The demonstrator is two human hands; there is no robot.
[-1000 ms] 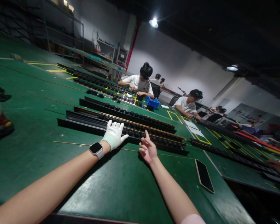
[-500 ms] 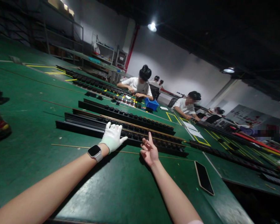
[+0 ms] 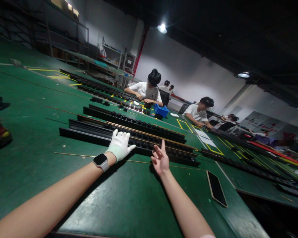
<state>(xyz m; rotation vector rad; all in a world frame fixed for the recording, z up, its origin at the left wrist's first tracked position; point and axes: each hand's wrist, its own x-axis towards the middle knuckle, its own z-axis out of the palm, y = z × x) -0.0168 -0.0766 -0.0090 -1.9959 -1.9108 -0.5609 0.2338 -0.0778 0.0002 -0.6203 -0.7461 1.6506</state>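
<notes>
My left hand [image 3: 120,145], in a white glove with a watch [image 3: 101,161] at the wrist, lies with fingers spread over the nearest black channel rail [image 3: 81,136]. Bare and raised, my right hand [image 3: 160,161] is at the same rail's near side, its index finger stretched out and the others loosely bent. I see nothing held in it; whether it touches the rail I cannot tell. Behind lies another black rail [image 3: 101,114], lined with small black blocks. Thin copper-coloured rods [image 3: 149,134] run lengthwise along the rails. A thin brass rod [image 3: 72,154] lies on the table, passing behind my wrists.
A phone [image 3: 217,188] lies on the green table [image 3: 129,201] at right. Farther back are a blue bin [image 3: 161,110], white papers [image 3: 205,138] and yellow tape marks. Co-workers in white shirts [image 3: 145,91] sit across the table. Something colourful [image 3: 0,132] stands at the left edge.
My right hand has shifted slightly to the right, its index finger still extended. My left hand stays in place on the rail.
</notes>
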